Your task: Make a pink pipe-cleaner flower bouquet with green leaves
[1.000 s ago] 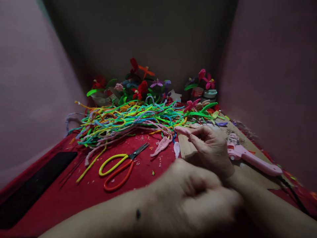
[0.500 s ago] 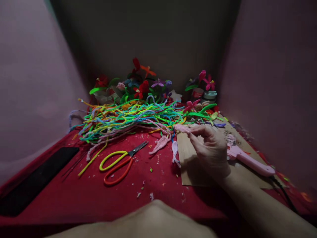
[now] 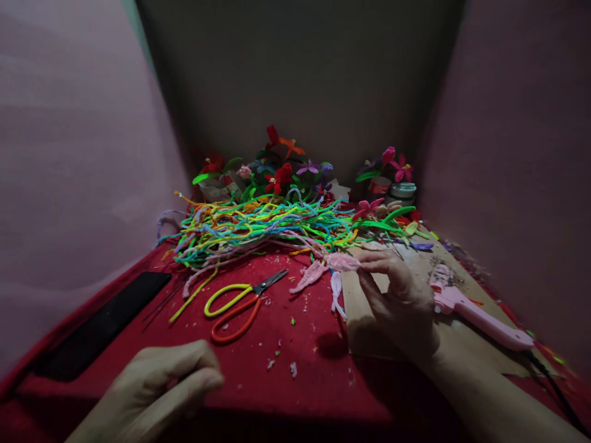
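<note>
Over the left edge of the cardboard, my right hand pinches one tip of a fuzzy pink chenille-stem petal. Its other end points left toward the pile of pipe cleaners. Just below lie a similar pink petal and a pale lilac looped piece. My left hand is above the near edge of the red cloth, its fingers curled in and the thumb against them; nothing shows in it. Between the hands rest scissors with one yellow and one red handle, blades slightly apart.
A tangled heap of coloured pipe cleaners spreads across the back, with chenille flowers behind. A pink glue gun lies on the cardboard. At left is a black phone-like slab. Fluff scraps dot the red cloth.
My left hand has come into view at the lower left, where a blurred limb crossed the bottom before. My right hand still holds the pink petal. The whole view has shifted slightly.
</note>
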The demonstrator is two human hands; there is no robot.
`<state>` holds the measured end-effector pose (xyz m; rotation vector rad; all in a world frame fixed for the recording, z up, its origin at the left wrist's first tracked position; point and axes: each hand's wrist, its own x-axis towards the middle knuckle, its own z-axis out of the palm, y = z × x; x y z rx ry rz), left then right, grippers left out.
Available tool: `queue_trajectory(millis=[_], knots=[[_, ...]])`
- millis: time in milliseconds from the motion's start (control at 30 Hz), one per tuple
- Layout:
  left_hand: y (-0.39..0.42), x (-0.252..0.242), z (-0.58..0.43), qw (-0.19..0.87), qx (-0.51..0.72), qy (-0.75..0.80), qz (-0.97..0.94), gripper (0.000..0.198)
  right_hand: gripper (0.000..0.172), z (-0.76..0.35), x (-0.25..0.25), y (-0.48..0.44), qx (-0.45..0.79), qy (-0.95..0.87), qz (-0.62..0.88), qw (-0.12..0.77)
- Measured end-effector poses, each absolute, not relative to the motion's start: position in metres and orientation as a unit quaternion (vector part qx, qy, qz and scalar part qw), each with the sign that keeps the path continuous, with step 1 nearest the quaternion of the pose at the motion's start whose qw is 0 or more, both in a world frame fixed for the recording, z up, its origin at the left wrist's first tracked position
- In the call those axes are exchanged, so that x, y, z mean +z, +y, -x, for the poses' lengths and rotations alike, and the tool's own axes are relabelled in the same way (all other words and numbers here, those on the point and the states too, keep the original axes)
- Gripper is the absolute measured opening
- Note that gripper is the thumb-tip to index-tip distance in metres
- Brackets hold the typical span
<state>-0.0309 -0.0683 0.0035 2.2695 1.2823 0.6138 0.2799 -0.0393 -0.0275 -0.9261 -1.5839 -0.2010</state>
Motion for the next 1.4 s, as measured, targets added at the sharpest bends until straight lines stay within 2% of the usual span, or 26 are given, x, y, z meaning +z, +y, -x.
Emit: queue_trajectory(millis=[100,233,367,500,633,833,1100,1267,1400], knots=[[-0.055,0.012,0.006,0.228,0.264,0.421,-0.837,0.014,0.024,-0.279,-0.029,-0.04,-0.109,-0.691,0.4,0.592],[-0.034,0.025,-0.038,0.2,0.297,0.356,-0.863,0.012,0.021,-0.278,-0.03,-0.039,-0.048,-0.675,0.397,0.62],[-0.012,0.035,-0.074,0.227,0.343,0.332,-0.849,0.009,0.005,-0.275,-0.024,-0.037,0.161,-0.572,0.449,0.667],[0.008,0.036,-0.098,0.288,0.361,0.33,-0.823,0.013,0.014,-0.273,-0.016,-0.034,0.411,-0.468,0.452,0.638],[0.018,0.033,-0.111,0.333,0.351,0.333,-0.81,0.013,0.017,-0.273,-0.015,-0.032,0.522,-0.388,0.424,0.63],[0.021,0.028,-0.119,0.382,0.36,0.318,-0.79,0.011,0.016,-0.27,-0.016,-0.034,0.558,-0.342,0.445,0.611],[0.024,0.019,-0.117,0.321,0.372,0.32,-0.81,0.016,0.016,-0.267,-0.017,-0.033,0.536,-0.356,0.464,0.609],[0.025,0.017,-0.114,0.316,0.357,0.315,-0.821,0.018,0.02,-0.267,-0.019,-0.031,0.552,-0.347,0.454,0.608],[0.026,0.017,-0.113,0.324,0.349,0.328,-0.816,0.02,0.03,-0.267,-0.019,-0.03,0.586,-0.326,0.433,0.602]])
